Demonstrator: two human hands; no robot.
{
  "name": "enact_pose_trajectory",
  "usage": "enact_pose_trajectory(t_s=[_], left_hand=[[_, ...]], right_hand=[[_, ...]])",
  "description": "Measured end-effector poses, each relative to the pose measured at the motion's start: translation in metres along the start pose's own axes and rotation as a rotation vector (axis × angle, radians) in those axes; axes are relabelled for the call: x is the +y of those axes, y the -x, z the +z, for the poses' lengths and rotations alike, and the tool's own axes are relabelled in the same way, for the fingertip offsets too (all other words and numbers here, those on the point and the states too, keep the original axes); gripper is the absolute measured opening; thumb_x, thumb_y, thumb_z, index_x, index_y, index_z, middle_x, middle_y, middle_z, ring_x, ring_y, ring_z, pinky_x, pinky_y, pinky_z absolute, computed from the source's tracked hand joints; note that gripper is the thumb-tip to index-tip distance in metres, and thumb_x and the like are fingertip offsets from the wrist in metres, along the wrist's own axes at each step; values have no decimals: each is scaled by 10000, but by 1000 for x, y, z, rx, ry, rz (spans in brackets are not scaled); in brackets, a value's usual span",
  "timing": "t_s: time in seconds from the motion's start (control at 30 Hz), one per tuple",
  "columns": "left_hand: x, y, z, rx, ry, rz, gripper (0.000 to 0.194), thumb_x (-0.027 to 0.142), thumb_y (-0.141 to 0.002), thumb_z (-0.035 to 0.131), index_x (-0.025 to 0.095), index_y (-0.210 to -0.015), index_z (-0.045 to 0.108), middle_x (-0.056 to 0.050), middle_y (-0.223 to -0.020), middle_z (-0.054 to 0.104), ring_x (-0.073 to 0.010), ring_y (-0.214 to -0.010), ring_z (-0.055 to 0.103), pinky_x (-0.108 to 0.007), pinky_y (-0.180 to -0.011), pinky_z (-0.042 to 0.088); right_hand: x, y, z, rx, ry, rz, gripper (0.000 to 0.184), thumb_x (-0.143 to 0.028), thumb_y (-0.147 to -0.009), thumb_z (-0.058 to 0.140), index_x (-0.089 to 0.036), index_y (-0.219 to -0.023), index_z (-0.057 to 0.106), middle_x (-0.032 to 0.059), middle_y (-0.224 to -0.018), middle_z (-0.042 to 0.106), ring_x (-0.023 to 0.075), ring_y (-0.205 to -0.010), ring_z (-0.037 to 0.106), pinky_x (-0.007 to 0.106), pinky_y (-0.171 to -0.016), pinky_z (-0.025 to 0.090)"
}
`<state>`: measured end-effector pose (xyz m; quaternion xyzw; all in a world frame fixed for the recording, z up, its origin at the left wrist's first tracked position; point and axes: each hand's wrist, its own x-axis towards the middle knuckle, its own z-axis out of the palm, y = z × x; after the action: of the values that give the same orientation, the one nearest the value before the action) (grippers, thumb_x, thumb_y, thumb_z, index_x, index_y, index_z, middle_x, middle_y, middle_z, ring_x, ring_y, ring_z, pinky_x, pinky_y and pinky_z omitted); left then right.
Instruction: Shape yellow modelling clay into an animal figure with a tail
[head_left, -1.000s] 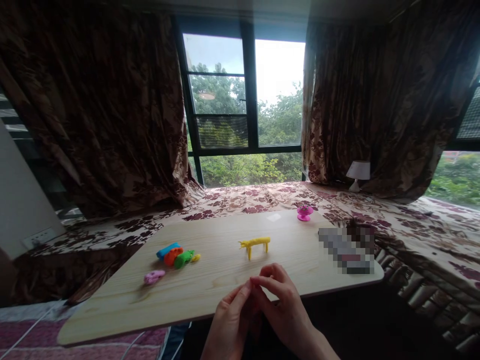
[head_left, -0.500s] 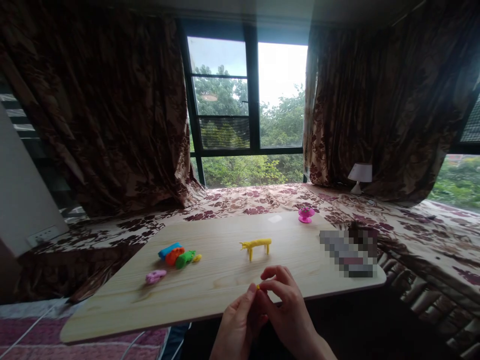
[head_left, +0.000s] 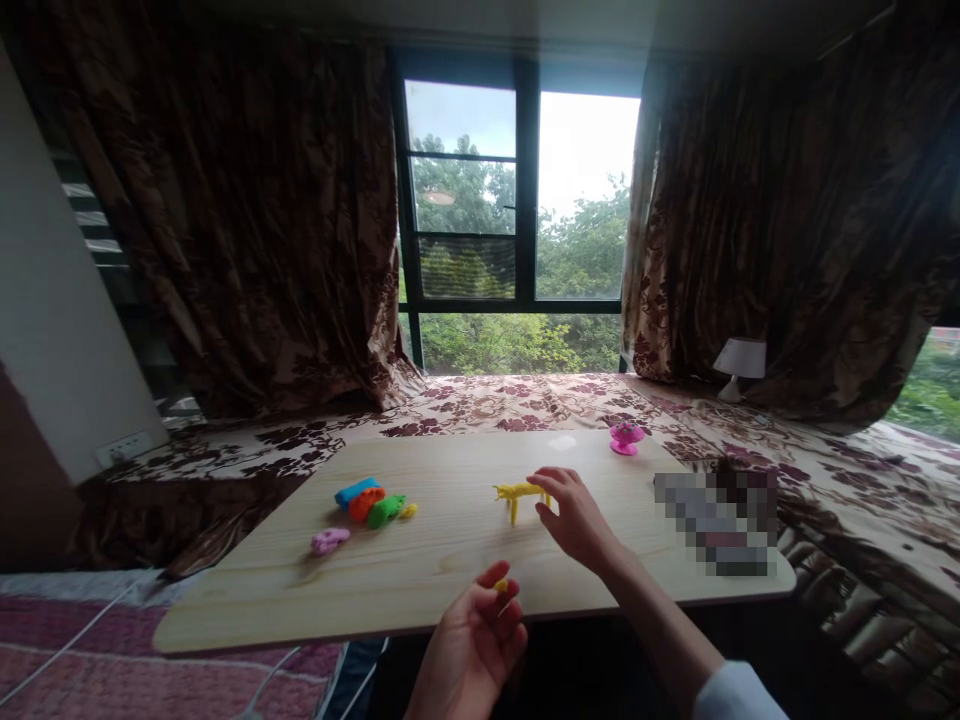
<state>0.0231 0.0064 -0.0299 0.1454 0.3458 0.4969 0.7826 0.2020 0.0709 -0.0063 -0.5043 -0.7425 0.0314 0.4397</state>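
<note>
My left hand [head_left: 474, 640] is at the near edge of the table, palm up with fingers curled. Between its thumb and fingertips sits a small piece of yellow modelling clay [head_left: 501, 587]. Over the table, my right hand [head_left: 574, 515] reaches around the rear end of a yellow clay animal [head_left: 516, 491], thumb and fingers apart on either side of it. Whether they touch it I cannot tell. The animal stands on its legs, its horned head pointing left. My fingers partly cover its hind part.
Left on the wooden table [head_left: 450, 460] are blue [head_left: 355, 493], orange [head_left: 365, 505] and green clay pieces [head_left: 386, 511], a small yellow bit [head_left: 409, 511] and a pink lump [head_left: 330, 541]. A pink mushroom-shaped piece [head_left: 626, 438] stands at the back right. A blurred-out object [head_left: 712, 525] lies at the right.
My hands were together, pinching the small yellow piece. They have parted: the left keeps the piece, while the right has moved forward to the yellow animal. The view has turned slightly left.
</note>
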Motion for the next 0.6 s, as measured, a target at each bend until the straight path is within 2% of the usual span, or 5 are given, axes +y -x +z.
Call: enact_pose_trajectory(t_s=[0.13, 0.3, 0.37, 0.47, 0.6], left_hand=[[8, -2, -7, -25, 70, -37, 384, -24, -631, 524, 167, -962, 561, -31, -841, 640, -109, -653, 622, -227, -566, 492], [27, -3, -13, -107, 21, 73, 199, 46, -647, 562, 157, -812, 556, 23, -669, 544, -54, -508, 498, -162, -428, 363], [40, 3, -9, -114, -150, 231, 142, 159, -676, 622, 156, -812, 582, 64, -561, 447, -38, -438, 390, -156, -386, 280], [63, 19, 3, -62, -546, 550, 285, 302, -678, 669, 161, -921, 620, 82, -543, 392, -39, -434, 306, -175, -409, 250], [85, 40, 22, -135, -1030, 783, 367, 347, -715, 635, 220, -1059, 617, 61, -623, 385, -69, -522, 342, -201, -493, 298]], right_hand=[[16, -29, 14, -112, 38, -30, 474, -9, -630, 614, -237, -1044, 650, 78, -1111, 616, 260, -1070, 489, 404, -897, 373], [7, -36, 9, -189, 6, -46, 356, -46, -714, 554, -225, -1000, 668, 54, -906, 677, 217, -909, 573, 373, -839, 405], [-7, -31, -5, -225, -45, -66, 354, -76, -762, 526, -222, -1065, 634, 42, -926, 671, 184, -850, 590, 326, -785, 445], [-34, -18, -31, -313, -140, -117, 331, -127, -803, 518, -243, -1099, 608, 7, -983, 660, 144, -834, 600, 258, -745, 477], [-68, 0, -55, -367, -230, -161, 301, -144, -810, 522, -239, -1077, 625, 13, -911, 658, 140, -740, 598, 250, -668, 490]])
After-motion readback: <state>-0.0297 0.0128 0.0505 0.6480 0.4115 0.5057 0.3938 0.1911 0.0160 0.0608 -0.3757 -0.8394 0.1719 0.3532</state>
